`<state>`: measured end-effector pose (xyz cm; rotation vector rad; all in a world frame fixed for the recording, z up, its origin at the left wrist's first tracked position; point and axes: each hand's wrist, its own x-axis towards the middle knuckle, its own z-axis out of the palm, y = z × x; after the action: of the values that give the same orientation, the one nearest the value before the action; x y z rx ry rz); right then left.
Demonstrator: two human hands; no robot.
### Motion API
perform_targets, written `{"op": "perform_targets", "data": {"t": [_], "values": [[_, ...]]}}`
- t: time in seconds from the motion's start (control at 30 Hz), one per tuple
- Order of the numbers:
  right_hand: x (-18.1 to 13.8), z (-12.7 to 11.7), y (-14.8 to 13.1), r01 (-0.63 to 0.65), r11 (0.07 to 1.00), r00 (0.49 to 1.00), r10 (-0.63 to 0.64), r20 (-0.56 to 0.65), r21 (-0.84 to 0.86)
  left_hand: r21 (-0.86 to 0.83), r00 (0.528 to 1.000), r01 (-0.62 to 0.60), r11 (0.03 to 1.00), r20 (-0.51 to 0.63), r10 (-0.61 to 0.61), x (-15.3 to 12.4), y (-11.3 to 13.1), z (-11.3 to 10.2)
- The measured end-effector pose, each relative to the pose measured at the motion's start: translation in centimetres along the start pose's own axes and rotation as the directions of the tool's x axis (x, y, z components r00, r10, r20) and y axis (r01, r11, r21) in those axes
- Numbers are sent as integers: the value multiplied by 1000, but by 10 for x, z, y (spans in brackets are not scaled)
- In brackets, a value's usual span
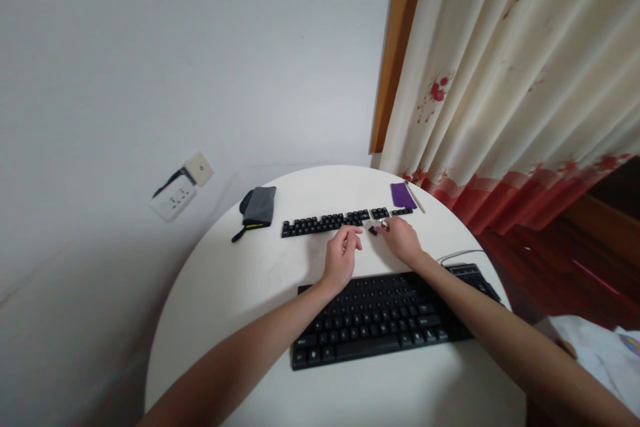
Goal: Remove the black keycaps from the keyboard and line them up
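Reading the round table (210,320) as a clock from the person's seat, I see a long row of black keycaps (327,222) lined up at twelve, in several blocks. One loose black piece (373,231) lies just off it, towards one. The right hand (401,239), beside that piece, seems to pinch a small shiny tool (385,222) between its fingertips. The left hand (343,250), at twelve, has its fingers loosely curled; I can't tell whether it holds anything. The keyboard (370,331) stretches from the centre towards four. I'd judge the work partly done: its near rows wear caps; the far rows, possibly bare, are too small to tell.
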<state>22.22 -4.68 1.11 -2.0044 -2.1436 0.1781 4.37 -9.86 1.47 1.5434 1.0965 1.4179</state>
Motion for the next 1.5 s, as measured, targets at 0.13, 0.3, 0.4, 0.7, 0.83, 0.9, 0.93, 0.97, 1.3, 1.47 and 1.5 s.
{"op": "perform_targets", "data": {"t": [0.13,0.3,0.4,0.7,0.83,0.9,0.93,0.97,1.3,1.47,1.5], "values": [[-2,7,3,-72,997,997,71,32,32,0,1000,-5,1000,4,5,0,0,1],[5,11,-6,-122,991,992,120,25,56,3,1000,-4,1000,-4,4,1,0,0],[10,11,-10,-133,989,991,132,16,66,4,1000,-5,1000,-7,5,1,-1,0],[18,10,-19,-126,990,992,125,19,69,-5,1000,5,1000,-3,-5,0,-1,0],[19,8,-23,-112,992,994,111,23,59,-1,1000,6,1000,3,-6,0,-1,0],[19,8,-24,-112,992,993,111,29,52,5,1000,3,1000,3,-3,0,-1,0],[20,8,-24,-112,992,993,111,30,50,7,1000,2,1000,3,-2,0,-1,0],[20,8,-25,-114,992,993,112,31,47,7,1000,1,1000,4,-1,0,-1,0],[21,12,-25,-113,993,993,112,20,35,6,1000,13,1000,15,-13,0,-2,1],[35,-2,-17,-70,997,998,70,5,16,8,1000,8,1000,22,-8,-1,0,0],[41,-7,-16,-48,999,999,48,-2,11,7,1000,7,1000,26,-7,-1,1,0]]}}
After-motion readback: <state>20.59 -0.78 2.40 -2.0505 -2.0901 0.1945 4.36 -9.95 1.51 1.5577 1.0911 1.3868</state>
